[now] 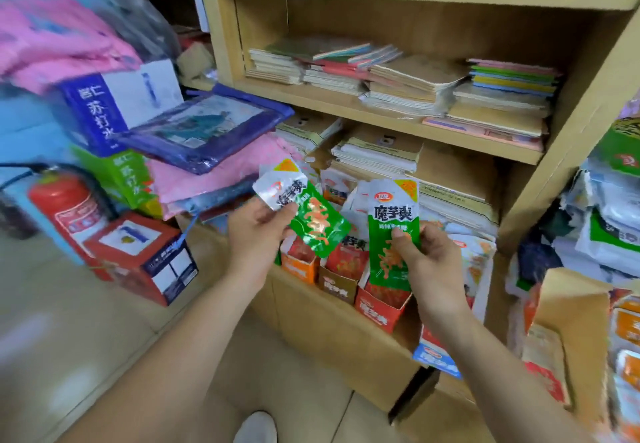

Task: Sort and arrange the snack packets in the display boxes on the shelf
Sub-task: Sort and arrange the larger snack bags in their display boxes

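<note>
Left hand (258,231) pinches tilted green packet (313,220); right hand (427,257) grips upright green packet (393,234).

The person has two bare arms. The left arm (180,349) and the right arm (495,366) are bare from the wrist all the way to the edge of the view. The left hand (258,231) and the right hand (433,259) are bare too. The right thumbnail (398,233) is short and plain. Down low, the round toe of one white shoe (255,427) shows, a bit blurry.
</note>
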`<state>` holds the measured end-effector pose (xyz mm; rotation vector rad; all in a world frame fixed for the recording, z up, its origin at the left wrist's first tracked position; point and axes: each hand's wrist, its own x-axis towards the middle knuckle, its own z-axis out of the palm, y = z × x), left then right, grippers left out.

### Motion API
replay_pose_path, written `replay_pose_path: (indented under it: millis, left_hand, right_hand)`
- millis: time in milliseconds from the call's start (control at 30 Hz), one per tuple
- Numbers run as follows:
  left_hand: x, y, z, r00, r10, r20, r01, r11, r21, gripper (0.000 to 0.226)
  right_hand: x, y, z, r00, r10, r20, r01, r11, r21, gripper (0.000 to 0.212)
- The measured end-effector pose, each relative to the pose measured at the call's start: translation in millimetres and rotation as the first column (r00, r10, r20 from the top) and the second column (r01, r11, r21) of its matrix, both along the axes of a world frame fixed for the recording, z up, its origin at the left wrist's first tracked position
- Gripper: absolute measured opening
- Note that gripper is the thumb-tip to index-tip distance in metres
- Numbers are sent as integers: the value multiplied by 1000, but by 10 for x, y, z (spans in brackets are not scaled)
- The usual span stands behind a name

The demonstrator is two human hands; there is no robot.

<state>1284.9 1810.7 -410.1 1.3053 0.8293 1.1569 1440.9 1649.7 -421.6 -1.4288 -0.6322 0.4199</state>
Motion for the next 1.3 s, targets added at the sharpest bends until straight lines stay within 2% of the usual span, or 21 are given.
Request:
replay_pose_path:
  millis: [67, 133, 200, 267, 333, 433, 567, 733, 800, 867, 967, 1000, 1067, 1167, 1233, 1300]
  left_hand:
    - [-130, 231, -5, 977, 211, -5, -209, 971, 117, 12]
    - [-222, 412, -68, 945, 321, -69, -296, 925, 240, 18]
    - [-248, 591, -195, 912, 379, -156, -309, 886, 345, 24]
    - [-239, 741, -334, 901, 372, -223, -270, 883, 383, 18]
    - [-211, 801, -425, 876, 384, -293, -241, 873, 423, 21]
    - [-196, 788, -466, 814, 432, -388, -215, 845, 489, 17]
    - [-181, 801, -529, 733, 455, -506, -260, 874, 410, 16]
    - [-183, 883, -630, 795, 378, -475, -230, 911, 342, 11]
    - [-194, 920, -679, 791, 362, -494, -223, 921, 319, 12]
    - [-208, 916, -685, 782, 382, -493, -241, 914, 327, 14]
    - [-215, 924, -686, 773, 406, -487, -266, 905, 332, 18]
    - [-200, 919, -678, 794, 384, -471, -241, 910, 337, 18]
    - [-164, 895, -648, 897, 273, -347, -176, 942, 285, 24]
    - [-164, 895, -582, 987, 87, -137, -82, 996, 47, 39]
    - [-173, 947, -642, 986, 58, -159, -49, 997, 55, 45]
    - [-178, 1005, -710, 960, 109, -257, -79, 989, 125, 44]
  right_hand:
    - [-81, 115, -12, 999, -21, 28, 21, 1000, -10, 26]
    - [-166, 203, -46, 998, -15, 61, 16, 1000, -20, 26]
    - [-235, 254, -90, 995, -14, 100, 20, 998, -57, 19]
    - [-283, 284, -109, 987, -18, 158, 34, 994, -101, 17]
    - [-289, 328, -98, 977, -34, 209, 63, 990, -130, 17]
    - [-253, 526, -56, 978, -67, 199, 103, 979, -174, 15]
    - [-263, 1023, 108, 958, -55, 281, 119, 970, -214, 29]
    - [-377, 1667, 188, 913, -48, 404, 155, 959, -238, 25]
    - [-437, 1811, 72, 875, 38, 483, 145, 931, -335, 20]
    - [-499, 1897, -75, 841, 110, 529, 144, 899, -414, 26]
    - [-633, 1949, -206, 827, 296, 478, 3, 848, -530, 14]
    - [-660, 1956, -235, 795, 363, 485, -39, 830, -557, 9]
    - [-682, 1934, -256, 733, 466, 496, -94, 791, -604, 17]
    - [-655, 1782, -182, 674, 611, 416, -215, 700, -681, 37]
    - [-583, 1634, -137, 676, 610, 412, -228, 706, -671, 43]
    - [-501, 1431, -118, 677, 547, 492, -193, 777, -599, 41]
